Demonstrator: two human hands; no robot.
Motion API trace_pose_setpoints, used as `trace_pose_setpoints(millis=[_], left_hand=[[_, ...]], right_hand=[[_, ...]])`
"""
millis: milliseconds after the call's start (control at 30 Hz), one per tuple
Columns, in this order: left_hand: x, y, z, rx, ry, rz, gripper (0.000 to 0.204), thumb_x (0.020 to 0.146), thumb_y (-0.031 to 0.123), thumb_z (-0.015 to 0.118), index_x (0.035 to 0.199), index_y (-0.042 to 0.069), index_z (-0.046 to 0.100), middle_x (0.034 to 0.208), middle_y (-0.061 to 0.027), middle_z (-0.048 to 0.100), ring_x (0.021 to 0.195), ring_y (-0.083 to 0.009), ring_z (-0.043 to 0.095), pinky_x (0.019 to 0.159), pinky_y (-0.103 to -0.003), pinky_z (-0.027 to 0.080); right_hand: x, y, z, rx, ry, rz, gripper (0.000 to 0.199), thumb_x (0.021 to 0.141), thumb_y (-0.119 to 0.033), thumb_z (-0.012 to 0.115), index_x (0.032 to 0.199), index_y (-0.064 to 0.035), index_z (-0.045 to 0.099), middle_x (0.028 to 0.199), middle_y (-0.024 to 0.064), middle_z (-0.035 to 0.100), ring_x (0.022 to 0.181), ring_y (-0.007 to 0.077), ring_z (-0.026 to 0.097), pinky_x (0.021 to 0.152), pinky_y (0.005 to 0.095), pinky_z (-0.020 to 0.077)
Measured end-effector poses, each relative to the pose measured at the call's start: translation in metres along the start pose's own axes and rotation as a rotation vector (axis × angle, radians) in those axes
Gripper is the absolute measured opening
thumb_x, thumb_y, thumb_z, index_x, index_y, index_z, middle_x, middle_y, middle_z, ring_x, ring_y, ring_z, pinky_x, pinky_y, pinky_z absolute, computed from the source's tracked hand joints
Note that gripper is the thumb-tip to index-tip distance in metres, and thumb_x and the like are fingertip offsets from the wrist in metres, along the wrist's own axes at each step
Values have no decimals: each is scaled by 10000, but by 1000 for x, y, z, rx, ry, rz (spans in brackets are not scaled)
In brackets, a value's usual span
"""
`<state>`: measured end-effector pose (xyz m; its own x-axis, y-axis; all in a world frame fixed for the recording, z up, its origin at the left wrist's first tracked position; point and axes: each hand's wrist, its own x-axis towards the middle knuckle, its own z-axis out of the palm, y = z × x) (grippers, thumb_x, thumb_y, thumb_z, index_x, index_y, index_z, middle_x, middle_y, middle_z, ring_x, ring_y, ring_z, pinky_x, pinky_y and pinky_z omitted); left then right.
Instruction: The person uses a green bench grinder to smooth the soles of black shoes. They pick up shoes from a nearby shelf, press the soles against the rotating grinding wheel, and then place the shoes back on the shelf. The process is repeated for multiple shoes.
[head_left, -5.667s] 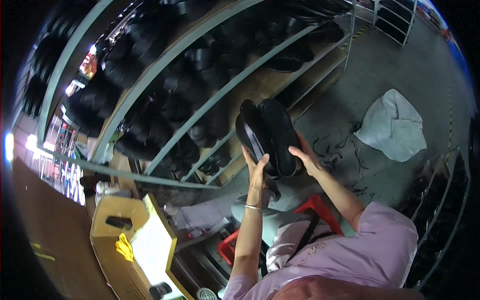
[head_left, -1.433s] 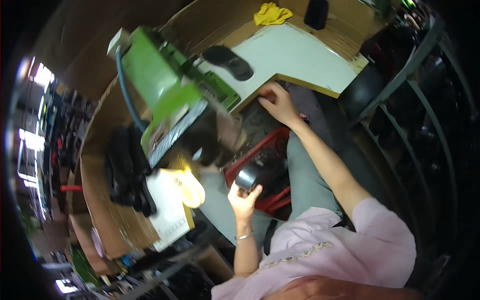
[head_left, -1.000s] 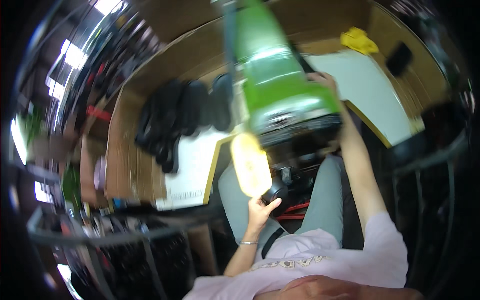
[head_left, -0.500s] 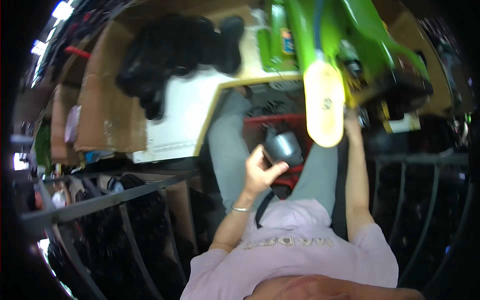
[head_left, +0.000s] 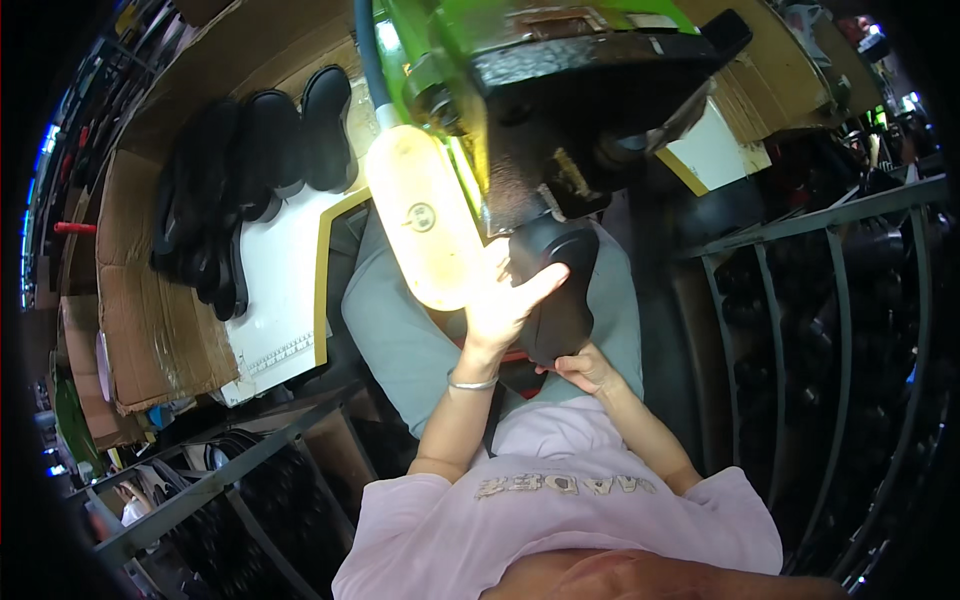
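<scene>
A black shoe (head_left: 565, 320) is held upright between my two hands, over my lap and just below the dark metal head (head_left: 590, 110) of a green machine. My left hand (head_left: 502, 305) grips its left side, thumb laid across the shoe; the fingers are partly hidden and bright under the lamp. My right hand (head_left: 590, 370) pinches the near end from below. The shoe's far end sits right under the machine head; whether it touches cannot be made out. A lit oblong lamp (head_left: 425, 235) hangs beside my left hand.
Several black shoes (head_left: 325, 130) stand on the white tabletop (head_left: 275, 310) at left, with cardboard (head_left: 165, 270) walls around it. Metal racks (head_left: 775, 350) of dark items flank me right, and another rack rail (head_left: 220, 480) runs at lower left.
The view has swung, so machine and lamp appear further left. My right hand has come back from beside the machine to the shoe; my left hand, earlier at a dark object over my lap, now grips the shoe.
</scene>
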<state>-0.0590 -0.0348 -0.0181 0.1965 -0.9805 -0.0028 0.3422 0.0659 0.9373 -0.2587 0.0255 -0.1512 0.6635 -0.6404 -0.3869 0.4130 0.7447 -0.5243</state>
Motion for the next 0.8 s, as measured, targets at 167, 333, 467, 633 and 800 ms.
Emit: trace_pose_setpoints(millis=[167,333,467,633,800], left_hand=[[-18,-1,-1,-191,87,-10,312,749,-103,755,976,8,572,901,-50,625,812,-120,617,730,-242,528],[-20,4,0,-171,102,84,408,753,-60,749,1122,-47,575,1002,-83,644,859,-133,619,784,-257,519],[-18,8,-6,-131,85,91,409,750,-38,751,1118,-47,573,1014,-92,646,901,-148,618,826,-282,508],[-24,10,-26,-127,225,177,457,744,-70,711,1163,-48,530,1055,-106,635,939,-188,628,877,-324,504],[-36,10,-37,-105,75,29,581,694,-14,823,1177,-35,500,1120,-117,618,1022,-204,617,931,-334,491]], right_hand=[[-22,-4,-15,174,109,-150,519,823,-88,727,1292,-103,508,1187,72,599,1034,216,607,754,380,547],[-27,-71,-22,240,392,-459,387,887,-165,674,1245,-133,529,1053,27,645,844,142,632,521,261,469],[2,-167,41,-136,412,-705,314,923,-154,615,1217,-95,523,981,13,634,733,68,606,400,165,358],[26,-199,62,-269,282,-658,292,889,-103,669,1138,-70,520,919,7,606,694,56,589,399,171,358],[24,-196,58,-316,306,-740,297,898,-93,656,1161,-60,522,966,32,626,683,72,583,423,173,375]])
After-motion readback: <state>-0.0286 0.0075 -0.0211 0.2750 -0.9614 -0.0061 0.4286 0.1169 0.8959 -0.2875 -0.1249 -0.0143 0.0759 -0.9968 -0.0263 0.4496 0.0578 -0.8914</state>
